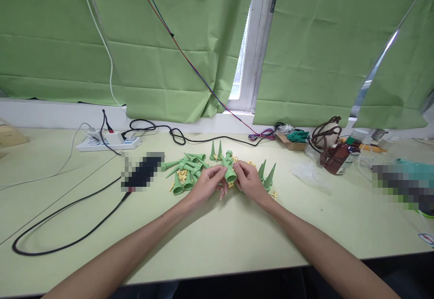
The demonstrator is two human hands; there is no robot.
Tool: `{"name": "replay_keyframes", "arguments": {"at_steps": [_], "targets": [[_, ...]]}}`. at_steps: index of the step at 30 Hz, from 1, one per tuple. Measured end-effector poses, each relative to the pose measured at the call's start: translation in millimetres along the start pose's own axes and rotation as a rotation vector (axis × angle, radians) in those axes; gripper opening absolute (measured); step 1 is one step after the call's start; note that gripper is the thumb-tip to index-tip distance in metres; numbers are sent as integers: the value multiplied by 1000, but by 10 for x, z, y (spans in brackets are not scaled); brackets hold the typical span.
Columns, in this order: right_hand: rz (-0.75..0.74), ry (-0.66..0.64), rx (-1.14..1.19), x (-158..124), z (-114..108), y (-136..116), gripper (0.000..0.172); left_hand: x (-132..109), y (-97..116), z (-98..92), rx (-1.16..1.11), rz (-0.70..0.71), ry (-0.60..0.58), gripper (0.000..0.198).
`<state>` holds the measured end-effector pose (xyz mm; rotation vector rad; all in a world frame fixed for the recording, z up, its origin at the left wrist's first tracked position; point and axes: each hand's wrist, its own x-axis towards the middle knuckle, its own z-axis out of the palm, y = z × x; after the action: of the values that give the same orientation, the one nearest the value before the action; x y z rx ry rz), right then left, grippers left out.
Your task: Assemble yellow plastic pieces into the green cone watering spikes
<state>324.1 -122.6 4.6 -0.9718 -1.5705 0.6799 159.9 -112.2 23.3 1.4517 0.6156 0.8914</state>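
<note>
Between my two hands is a green plastic cone-shaped piece [230, 175], its open round end turned toward me. My left hand [210, 182] pinches it from the left with thumb and fingers. From the right, my right hand [249, 180] grips the same piece. Just left of my hands lies a pile of similar green cones [193, 167], with small yellow pieces [182, 175] scattered among them. Two pointed green cones [216, 151] stand upright behind my hands. More green spikes [270, 177] stand beside my right hand. Whether a yellow piece is in my fingers is hidden.
A white power strip [108, 141] with plugs and a looping black cable [64, 250] occupy the left. At the back right are a small cardboard box [292, 143], a brown bottle [340, 158] and a crumpled clear plastic bag [309, 176]. The table's front edge runs near my forearms.
</note>
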Motion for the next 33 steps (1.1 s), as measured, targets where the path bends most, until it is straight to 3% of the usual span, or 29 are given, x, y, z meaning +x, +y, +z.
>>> {"name": "replay_keyframes", "arguments": {"at_steps": [6,18,27,33], "targets": [[9,-28,-47,1,-7,11,44,-18,30,-12,53,31,-10,37],[26,-82,-92,16,-30,23,42,-56,51,-19,376,112,21,29],[39,-73,-150,24,-23,26,44,-39,-25,-31,791,442,144,19],[46,-6,-144,15,21,29,46,-44,-17,9,672,325,206,23]]}}
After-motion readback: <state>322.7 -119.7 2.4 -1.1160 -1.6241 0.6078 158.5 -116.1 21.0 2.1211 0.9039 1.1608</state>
